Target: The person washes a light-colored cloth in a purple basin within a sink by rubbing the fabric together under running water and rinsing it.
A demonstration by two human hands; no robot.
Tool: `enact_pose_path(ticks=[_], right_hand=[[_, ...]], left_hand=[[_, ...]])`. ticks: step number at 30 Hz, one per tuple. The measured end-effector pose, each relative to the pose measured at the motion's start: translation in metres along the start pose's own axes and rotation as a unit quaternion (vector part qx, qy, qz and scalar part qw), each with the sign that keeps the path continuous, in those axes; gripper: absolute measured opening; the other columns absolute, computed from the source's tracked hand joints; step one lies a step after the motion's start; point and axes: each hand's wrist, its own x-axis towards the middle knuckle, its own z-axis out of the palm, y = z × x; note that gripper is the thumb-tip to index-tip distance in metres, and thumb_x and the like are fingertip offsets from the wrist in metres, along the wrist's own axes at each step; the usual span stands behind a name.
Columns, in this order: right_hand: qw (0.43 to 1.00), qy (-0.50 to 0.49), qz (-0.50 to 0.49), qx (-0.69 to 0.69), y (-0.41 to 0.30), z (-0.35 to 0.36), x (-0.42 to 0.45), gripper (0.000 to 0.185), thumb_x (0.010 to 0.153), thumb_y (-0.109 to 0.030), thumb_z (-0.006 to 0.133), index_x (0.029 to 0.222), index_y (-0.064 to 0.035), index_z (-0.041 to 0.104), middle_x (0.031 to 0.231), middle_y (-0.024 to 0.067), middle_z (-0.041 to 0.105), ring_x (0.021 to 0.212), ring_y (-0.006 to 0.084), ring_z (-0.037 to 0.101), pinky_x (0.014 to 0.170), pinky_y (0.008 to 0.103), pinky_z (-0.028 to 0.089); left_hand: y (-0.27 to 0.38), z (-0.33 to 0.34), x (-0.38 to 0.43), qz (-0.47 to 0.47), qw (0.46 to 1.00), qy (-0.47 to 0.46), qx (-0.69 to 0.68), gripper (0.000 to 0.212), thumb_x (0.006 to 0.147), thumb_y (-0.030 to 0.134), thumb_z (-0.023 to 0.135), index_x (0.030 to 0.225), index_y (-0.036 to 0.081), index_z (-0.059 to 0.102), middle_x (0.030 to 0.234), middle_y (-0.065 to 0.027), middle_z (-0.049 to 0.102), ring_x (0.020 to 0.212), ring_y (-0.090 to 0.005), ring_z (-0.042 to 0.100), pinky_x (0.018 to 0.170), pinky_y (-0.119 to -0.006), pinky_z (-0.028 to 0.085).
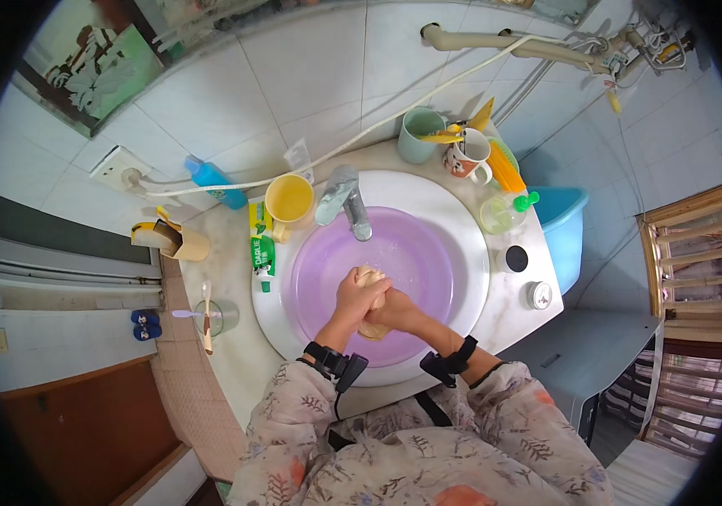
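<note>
Both hands are together over a purple plastic basin point(421, 284) that sits in the white oval sink point(471, 272). My left hand point(354, 297) and my right hand point(395, 310) are closed around a bunched beige cloth point(373, 330), one end showing above the fingers and the other hanging below them. Behind the hands, the metal faucet point(357, 212) reaches over the basin's far edge. Water in the basin looks shallow, with a few bubbles. A dark strap with a small device is on each wrist.
On the marble counter point(234, 373) stand a yellow mug point(289, 199), a green toothpaste tube point(263, 253), a glass with toothbrushes point(225, 318), a green cup point(418, 142), a patterned mug point(465, 158), a soap pump bottle point(500, 214) and small jars point(539, 295). A white cable crosses the tiled wall.
</note>
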Motion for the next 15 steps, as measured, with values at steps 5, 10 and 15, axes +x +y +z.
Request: enact_pose_path(ticks=[5,10,15], right_hand=[[0.835,-0.163,0.070,0.521,0.036,-0.034,-0.012,0.058,0.081,-0.051,0.051,0.117,-0.0047,0.044,0.109,0.0151,0.053,0.101,0.0250,0.052,0.084,0.0332,0.041],[0.771,-0.088,0.095,0.623,0.058,-0.007,0.003,0.064,0.085,-0.058,0.036,0.120,-0.0045,0.043,0.112,0.0100,0.053,0.104,0.0229,0.051,0.088,0.0393,0.041],[0.653,-0.193,0.065,0.729,0.041,-0.013,-0.014,0.056,0.085,-0.054,0.041,0.122,-0.0121,0.042,0.114,0.0090,0.051,0.100,0.0215,0.054,0.078,0.0396,0.048]], left_hand=[[0.009,0.010,0.001,-0.055,0.973,0.109,-0.197,0.038,0.067,0.004,0.065,0.100,-0.001,0.049,0.082,-0.0088,0.055,0.069,-0.0160,0.056,0.063,-0.029,0.049],[0.014,0.027,-0.001,-0.023,0.945,0.139,-0.294,0.036,0.068,-0.001,0.059,0.102,0.000,0.047,0.082,-0.0083,0.053,0.071,-0.0160,0.055,0.064,-0.029,0.049],[0.019,0.024,-0.003,-0.002,0.957,0.096,-0.273,0.033,0.071,0.000,0.055,0.103,0.000,0.049,0.082,-0.0066,0.053,0.074,-0.0140,0.053,0.067,-0.027,0.046]])
